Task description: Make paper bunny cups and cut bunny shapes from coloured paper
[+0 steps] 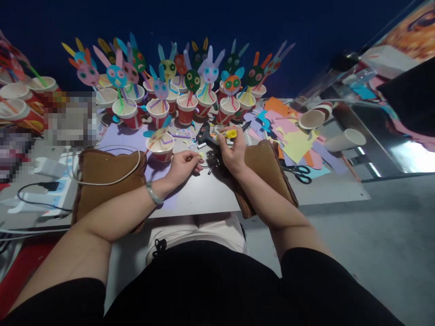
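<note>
My left hand [185, 166] pinches a small pale yellow paper disc [201, 155] between thumb and fingertips. My right hand [234, 149] is closed around a yellow, stubby cylinder [229, 134]; whether it is a marker or a glue stick I cannot tell. Just beyond both hands lies a black glue gun [205, 134] among paper scraps. To the left of my left hand stands a red and white paper cup [159, 147] with a paper figure in it. Behind it are several similar cups with paper rabbit heads on bent straws, such as a blue rabbit head [116, 76].
Brown cushions lie under my forearms, a left cushion [108, 170] and a right cushion [268, 172]. Scissors [301, 173] and coloured paper scraps [295, 140] are at the right, near plain paper cups [312, 119]. A power strip [63, 188] with cables sits at the left.
</note>
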`<state>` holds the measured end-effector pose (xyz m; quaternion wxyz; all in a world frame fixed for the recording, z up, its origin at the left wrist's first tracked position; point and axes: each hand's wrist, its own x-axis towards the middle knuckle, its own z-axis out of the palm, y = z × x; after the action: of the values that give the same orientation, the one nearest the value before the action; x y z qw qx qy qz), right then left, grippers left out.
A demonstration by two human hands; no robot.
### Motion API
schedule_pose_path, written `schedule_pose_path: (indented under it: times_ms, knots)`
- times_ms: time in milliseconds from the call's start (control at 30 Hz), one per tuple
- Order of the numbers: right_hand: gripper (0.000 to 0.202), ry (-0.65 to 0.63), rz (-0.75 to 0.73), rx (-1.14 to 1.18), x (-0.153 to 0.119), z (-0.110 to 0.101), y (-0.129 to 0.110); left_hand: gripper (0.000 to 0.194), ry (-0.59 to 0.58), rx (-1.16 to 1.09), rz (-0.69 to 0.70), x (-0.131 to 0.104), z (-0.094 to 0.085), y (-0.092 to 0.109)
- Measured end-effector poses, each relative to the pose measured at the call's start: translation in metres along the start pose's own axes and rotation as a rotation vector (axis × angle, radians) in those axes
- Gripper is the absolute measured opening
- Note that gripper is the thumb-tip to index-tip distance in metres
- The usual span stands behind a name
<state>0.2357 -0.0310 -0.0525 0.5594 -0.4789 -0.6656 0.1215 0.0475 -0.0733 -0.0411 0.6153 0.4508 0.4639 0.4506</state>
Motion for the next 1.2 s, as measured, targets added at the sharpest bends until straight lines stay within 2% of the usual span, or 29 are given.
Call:
schedule_pose_path:
  times_ms: [67,167,300,333,400,467,533,600,667,767,867,933,1067,1200]
  knots:
    - [0.037,0.004,-0.029,-0.002,0.002,-0.002,-0.002,0.011,-0.025,0.049,0.074,-0.003,0.000,-0.002]
    - [0.032,-0.050,-0.110,-0.130,0.007,-0.007,-0.001,0.011,-0.072,0.191,0.255,-0.013,-0.001,-0.001]
    - [0.010,-0.249,-0.242,-0.352,0.016,-0.012,-0.001,0.014,-0.115,0.389,0.550,-0.037,0.002,0.015]
    - [0.006,-0.313,-0.266,-0.390,0.017,-0.012,-0.002,0.016,-0.168,0.406,0.605,-0.044,0.004,0.020]
    - [0.017,-0.429,-0.303,-0.422,0.019,-0.009,-0.004,0.019,-0.285,0.420,0.676,-0.059,0.009,0.030]
    - [0.024,-0.528,-0.331,-0.377,0.018,-0.002,-0.006,0.020,-0.395,0.435,0.691,-0.073,0.014,0.039]
    - [0.027,-0.609,-0.354,-0.266,0.016,0.007,-0.005,0.019,-0.465,0.449,0.666,-0.086,0.017,0.044]
    - [0.030,-0.655,-0.373,-0.170,0.015,0.017,-0.004,0.019,-0.475,0.452,0.635,-0.096,0.018,0.046]
    - [0.029,-0.665,-0.388,-0.117,0.016,0.025,-0.003,0.018,-0.410,0.430,0.601,-0.102,0.014,0.044]
    - [0.026,-0.657,-0.410,-0.097,0.020,0.033,-0.001,0.017,-0.231,0.295,0.467,-0.106,0.005,0.038]
    - [0.024,-0.681,-0.472,-0.182,0.025,0.035,-0.002,0.025,-0.054,0.077,0.271,-0.103,-0.008,0.029]
    - [0.025,-0.721,-0.552,-0.317,0.028,0.033,-0.005,0.032,0.020,-0.027,0.182,-0.099,-0.016,0.023]
    - [0.039,-0.798,-0.729,-0.594,0.031,0.027,-0.012,0.041,0.091,-0.116,0.067,-0.095,-0.026,0.014]
    - [0.045,-0.793,-0.757,-0.572,0.032,0.020,-0.014,0.037,0.139,-0.164,0.002,-0.094,-0.026,0.009]
